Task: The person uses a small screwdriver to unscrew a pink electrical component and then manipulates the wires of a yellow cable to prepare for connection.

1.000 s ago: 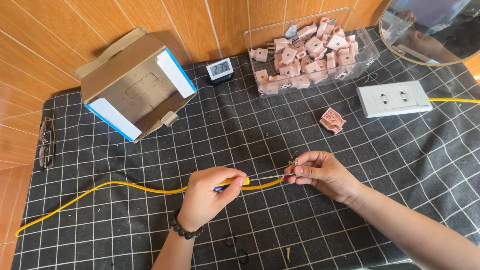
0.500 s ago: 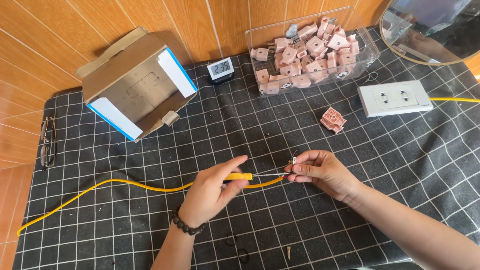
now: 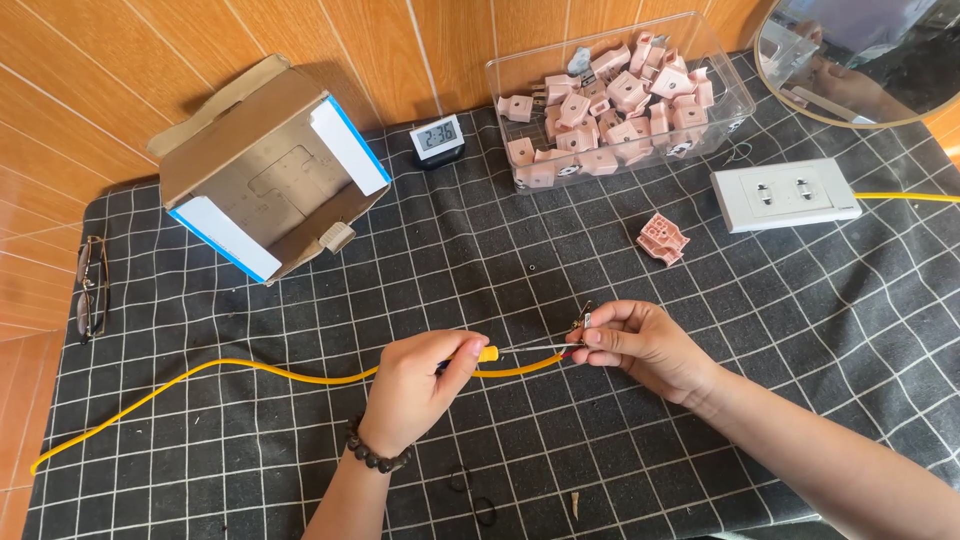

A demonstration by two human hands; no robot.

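Observation:
My left hand (image 3: 415, 385) is closed around a small screwdriver with a yellow handle end (image 3: 487, 353). Its thin metal shaft points right, toward my right hand (image 3: 645, 345). That hand pinches the stripped end of a yellow cable (image 3: 250, 367), with a small metal piece (image 3: 585, 318) sticking up from the fingertips. The cable curves left across the black checked mat (image 3: 300, 460) to its far left edge. Both hands hover just above the mat near its middle.
A loose pink plug (image 3: 662, 238) lies above my right hand. Behind are a clear box (image 3: 735, 95) of several pink plugs, a white wall socket (image 3: 785, 195) on a yellow lead, a small digital clock (image 3: 438, 138), an open cardboard box (image 3: 270, 170), glasses (image 3: 90, 290) and a round mirror (image 3: 860, 60).
My left hand's fingers, stretched out half a second ago, have curled back around the screwdriver handle. The right hand has stayed in place with the cable end.

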